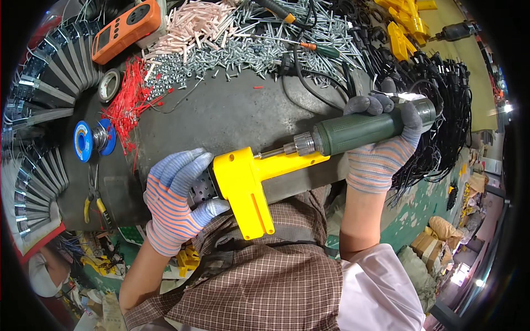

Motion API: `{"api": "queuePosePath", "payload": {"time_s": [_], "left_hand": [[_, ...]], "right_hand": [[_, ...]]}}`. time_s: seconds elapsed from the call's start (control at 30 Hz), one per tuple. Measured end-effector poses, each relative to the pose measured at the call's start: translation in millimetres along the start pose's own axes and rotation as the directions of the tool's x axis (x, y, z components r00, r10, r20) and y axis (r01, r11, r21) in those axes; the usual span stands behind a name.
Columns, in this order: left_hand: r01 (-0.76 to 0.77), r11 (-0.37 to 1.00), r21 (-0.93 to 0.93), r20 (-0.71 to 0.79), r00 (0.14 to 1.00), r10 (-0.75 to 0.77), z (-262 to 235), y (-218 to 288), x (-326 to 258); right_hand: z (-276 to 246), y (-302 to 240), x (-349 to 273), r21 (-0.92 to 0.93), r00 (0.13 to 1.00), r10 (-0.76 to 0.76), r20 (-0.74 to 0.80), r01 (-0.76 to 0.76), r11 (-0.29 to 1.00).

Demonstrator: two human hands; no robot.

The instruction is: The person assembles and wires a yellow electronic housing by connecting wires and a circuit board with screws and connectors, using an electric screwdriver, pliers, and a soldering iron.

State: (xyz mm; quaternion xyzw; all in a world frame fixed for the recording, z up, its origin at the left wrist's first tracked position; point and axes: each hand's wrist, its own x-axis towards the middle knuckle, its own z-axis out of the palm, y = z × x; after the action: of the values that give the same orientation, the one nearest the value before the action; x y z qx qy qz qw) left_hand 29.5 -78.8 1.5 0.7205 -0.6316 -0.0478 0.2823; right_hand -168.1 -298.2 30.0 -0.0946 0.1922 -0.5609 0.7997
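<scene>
My left hand (pixel 175 190), in a striped glove with grey-blue fingertips, is closed round the end of a yellow plastic tool housing (pixel 238 182) where a perforated metal tube (pixel 204 190) shows. The housing has a wide body and a long narrow arm reaching right. A dark green electric screwdriver (pixel 359 132) lies across my gloved right hand (pixel 381 157), whose fingers wrap over its barrel. Its bit points left along the yellow arm, with the tip at the housing's body. Whether a screw sits at the tip is too small to tell.
Across the bench's far side spread silver screws (pixel 248 52), pale pink sticks (pixel 193 25) and red wires (pixel 128 94). An orange meter (pixel 127 30), tape roll (pixel 109 85), solder spool (pixel 83 140) and pliers (pixel 94 193) lie left. Black cables (pixel 455 99) hang right. Another person's arm (pixel 52 270) shows lower left.
</scene>
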Motion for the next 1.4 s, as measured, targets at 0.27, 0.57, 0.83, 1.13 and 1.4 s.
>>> {"api": "queuePosePath", "payload": {"time_s": [0.27,0.57,0.83,1.13,1.4], "left_hand": [[0.028,0.999,-0.041,0.049,0.998,-0.026,-1,-2,2],[0.016,0.999,-0.029,0.037,0.999,-0.015,-2,-2,2],[0.019,0.997,-0.077,0.040,0.999,-0.016,-3,-2,5],[-0.021,0.997,-0.069,0.035,0.999,0.023,-2,-5,6],[-0.049,0.987,-0.150,0.025,0.998,0.053,0,-8,9]], "right_hand": [[-3,-11,4,-0.013,1.000,-0.013,0.001,0.013,1.000],[-5,-6,8,-0.030,1.000,-0.004,-0.009,0.003,1.000],[-6,-7,7,-0.054,0.989,0.023,-0.145,-0.031,0.998],[-6,-2,12,0.016,0.997,0.071,-0.027,-0.070,0.997],[-4,8,10,-0.052,0.994,0.068,-0.085,-0.072,0.996]]}}
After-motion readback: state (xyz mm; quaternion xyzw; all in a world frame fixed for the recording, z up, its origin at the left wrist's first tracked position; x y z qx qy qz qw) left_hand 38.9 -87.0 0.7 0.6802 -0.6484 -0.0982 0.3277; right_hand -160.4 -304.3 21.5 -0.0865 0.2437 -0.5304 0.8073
